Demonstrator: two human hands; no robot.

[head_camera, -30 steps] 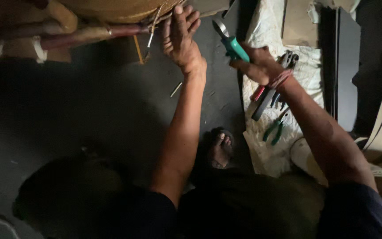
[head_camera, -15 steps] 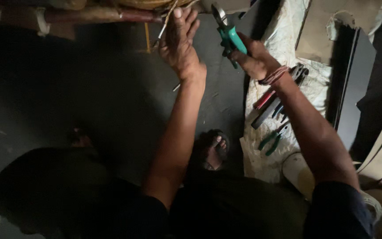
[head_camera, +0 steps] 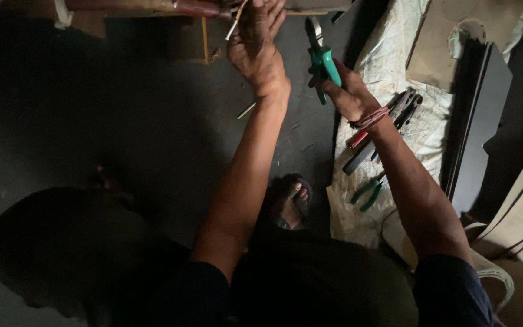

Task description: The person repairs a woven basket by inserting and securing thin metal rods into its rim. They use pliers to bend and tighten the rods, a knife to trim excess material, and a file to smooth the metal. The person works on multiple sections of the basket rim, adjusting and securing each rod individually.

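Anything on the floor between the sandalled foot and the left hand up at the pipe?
Head view: only a short thin stick on the dark floor, beside the left forearm; otherwise bare from the foot to the left hand.

Pliers in the right hand: dull grey metal jaws, smooth glossy green plastic grips. At 3 o'clock from them, a crinkly off-white woven sheet, matt. Floor looks like rough dark concrete. Copper-ish pipe at 12 has a slight sheen.
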